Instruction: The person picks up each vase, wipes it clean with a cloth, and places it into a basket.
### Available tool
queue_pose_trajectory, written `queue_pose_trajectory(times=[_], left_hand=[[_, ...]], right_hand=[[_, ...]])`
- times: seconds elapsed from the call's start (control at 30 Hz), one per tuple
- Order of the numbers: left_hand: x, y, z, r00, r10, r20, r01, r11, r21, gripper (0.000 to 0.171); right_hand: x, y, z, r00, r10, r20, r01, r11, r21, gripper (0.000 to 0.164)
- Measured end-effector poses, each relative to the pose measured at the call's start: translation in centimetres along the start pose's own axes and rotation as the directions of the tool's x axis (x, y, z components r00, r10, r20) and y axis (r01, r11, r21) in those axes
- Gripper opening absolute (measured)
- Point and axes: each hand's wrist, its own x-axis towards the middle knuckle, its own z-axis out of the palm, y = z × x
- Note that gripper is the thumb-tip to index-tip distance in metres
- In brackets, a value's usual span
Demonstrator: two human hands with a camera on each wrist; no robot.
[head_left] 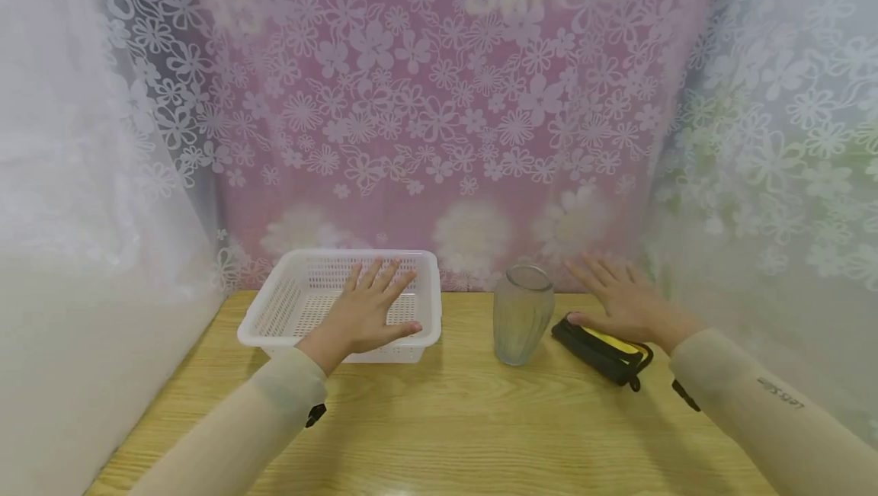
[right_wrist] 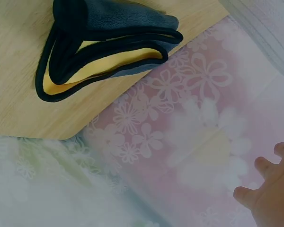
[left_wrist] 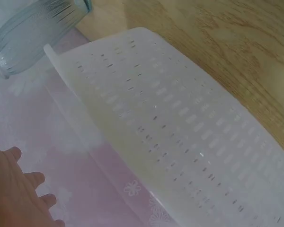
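My left hand (head_left: 366, 315), fingers spread and straight, hovers over the front right part of a white perforated plastic basket (head_left: 255, 321). In the left wrist view the basket (left_wrist: 180, 123) fills the middle, with the fingers of the left hand (left_wrist: 14, 189) at the lower left. A ribbed clear glass vase (head_left: 523, 321) stands upright between the two hands. My right hand (head_left: 620, 302) is spread out above a folded cloth (head_left: 597, 351), dark grey with a yellow side and black edging. The right wrist view shows the cloth (right_wrist: 118, 45) lying in loose folds. Neither hand holds anything.
Everything stands on a wood-grain table (head_left: 439, 435). Behind it hangs a pink curtain (head_left: 439, 138) with white flowers. Whitish sheer curtains close off the left (head_left: 103, 214) and right sides, the right curtain (head_left: 775, 199) patterned with flowers.
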Motion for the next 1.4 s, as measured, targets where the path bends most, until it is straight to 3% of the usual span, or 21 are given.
queue_pose_trajectory(times=[0.6,0.87,1.17,1.4], left_hand=[[1.5,2.1,1.8,0.999,-0.009,0.041,0.015,0.991,-0.132,0.089],[2.3,3.4,2.6,0.998,-0.02,0.054,0.029,0.986,-0.162,0.088],[3.2,5.0,3.7,0.999,-0.019,0.03,0.024,0.98,-0.2,0.089],[3.9,6.4,4.2,1.0,-0.012,-0.023,0.006,0.965,-0.261,0.088]], right_hand=[[-0.2,1.2,2.6,1.0,0.024,-0.015,-0.022,0.993,0.119,0.089],[-0.3,1.9,4.1,0.998,0.047,-0.031,-0.044,0.995,0.092,0.088],[-0.5,3.2,6.0,0.997,0.044,-0.064,-0.04,0.997,0.064,0.09],[-0.8,3.1,6.3,0.995,0.077,-0.056,-0.074,0.995,0.066,0.085]])
